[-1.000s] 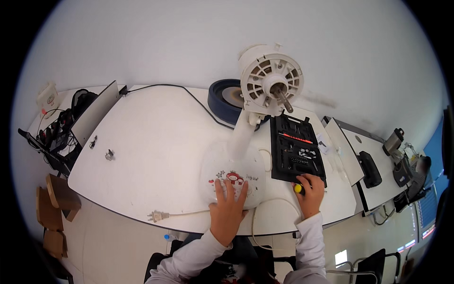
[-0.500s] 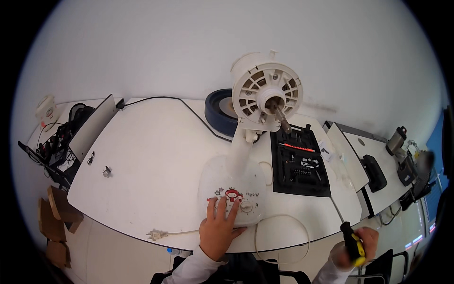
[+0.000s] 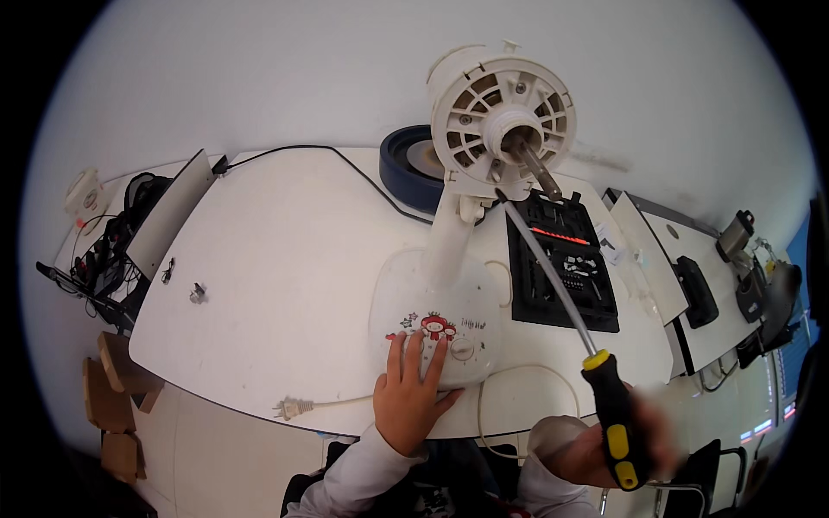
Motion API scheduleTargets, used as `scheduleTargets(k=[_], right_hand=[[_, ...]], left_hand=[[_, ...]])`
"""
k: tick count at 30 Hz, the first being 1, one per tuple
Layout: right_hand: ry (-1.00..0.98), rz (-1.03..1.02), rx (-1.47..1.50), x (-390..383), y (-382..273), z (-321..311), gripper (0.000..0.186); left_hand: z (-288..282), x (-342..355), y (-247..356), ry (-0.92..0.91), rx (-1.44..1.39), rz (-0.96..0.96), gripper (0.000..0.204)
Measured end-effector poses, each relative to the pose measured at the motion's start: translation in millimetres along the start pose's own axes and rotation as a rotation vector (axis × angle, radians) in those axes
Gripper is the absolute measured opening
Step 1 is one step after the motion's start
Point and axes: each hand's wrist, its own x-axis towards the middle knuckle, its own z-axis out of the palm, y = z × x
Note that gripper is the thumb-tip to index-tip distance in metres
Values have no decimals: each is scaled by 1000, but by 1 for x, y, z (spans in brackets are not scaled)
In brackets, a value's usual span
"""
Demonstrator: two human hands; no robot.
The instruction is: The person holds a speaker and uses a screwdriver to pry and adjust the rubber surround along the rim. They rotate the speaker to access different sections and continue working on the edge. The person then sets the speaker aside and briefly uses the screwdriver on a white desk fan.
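Observation:
A white electric fan without its blades stands upright on the table; its motor housing has a bare metal shaft sticking out at the front. My left hand lies with fingers apart on the front of the fan's base, beside a round knob. In my right hand, a screwdriver with a black and yellow handle is gripped. Its dark tip overlaps the lower edge of the motor housing in the picture; whether it touches, I cannot tell. The fingers round the handle are partly blurred.
Right of the fan lies an open black tool case with bits. A dark blue round object stands behind it. The power plug rests near the white table's front edge. A small metal piece lies at left.
The screwdriver has swung up and left from beside the table's right edge to the motor housing. My left hand stays on the base. The whole view has shifted slightly.

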Motion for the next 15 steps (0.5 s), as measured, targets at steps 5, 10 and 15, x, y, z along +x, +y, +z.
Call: scheduleTargets(k=[5,10,15], right_hand=[[-23,-47,-110,-7,7,10,43],[23,365,822,-31,19,-31,42],[47,172,359,-20,7,11,28]], left_hand=[[-2,-1,-1,-27,3,-8,77],[-2,0,0,-22,-11,6,77],[-2,-1,-3,-44,22,2,77]])
